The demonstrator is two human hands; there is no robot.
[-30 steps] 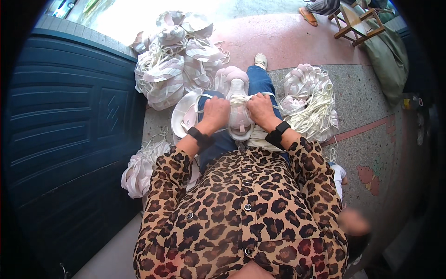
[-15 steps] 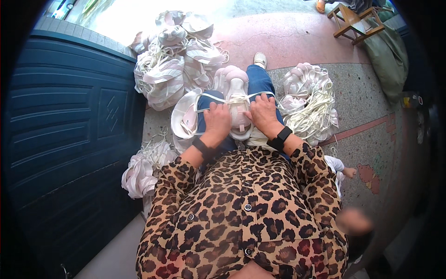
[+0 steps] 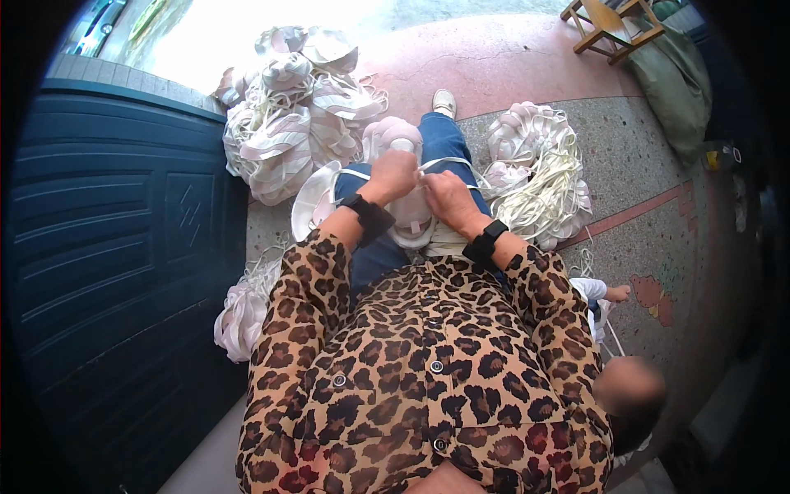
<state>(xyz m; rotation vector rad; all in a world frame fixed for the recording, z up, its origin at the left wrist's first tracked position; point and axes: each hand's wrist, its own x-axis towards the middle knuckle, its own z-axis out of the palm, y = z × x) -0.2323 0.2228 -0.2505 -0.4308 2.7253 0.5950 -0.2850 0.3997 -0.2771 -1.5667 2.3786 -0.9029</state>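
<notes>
A pale pink and white shoe upper [image 3: 410, 218] lies across my lap, its rounded toe pointing away from me. My left hand [image 3: 395, 174] is closed over the upper's middle and covers part of it. Close beside it, my right hand [image 3: 448, 199] is closed in a pinch at the lacing. A white shoelace [image 3: 448, 162] runs from between the fingers out to the right across my jeans. Both hands appear to grip lace, though the fingertips are partly hidden. Left of my left wrist rests a second pale upper [image 3: 309, 198].
A tall heap of shoe uppers [image 3: 276, 140] stands at the far left by a dark blue door [image 3: 99, 222]. More uppers with loose laces [image 3: 539, 177] lie to my right, and a smaller pile [image 3: 240, 313] at lower left. Another person's hand [image 3: 617, 293] shows at right; a wooden chair [image 3: 607, 29] stands beyond.
My left hand has moved up and right over the upper, toward my right hand. The hands were apart, pulling lace outward; now they are together at the middle. The view has shifted slightly.
</notes>
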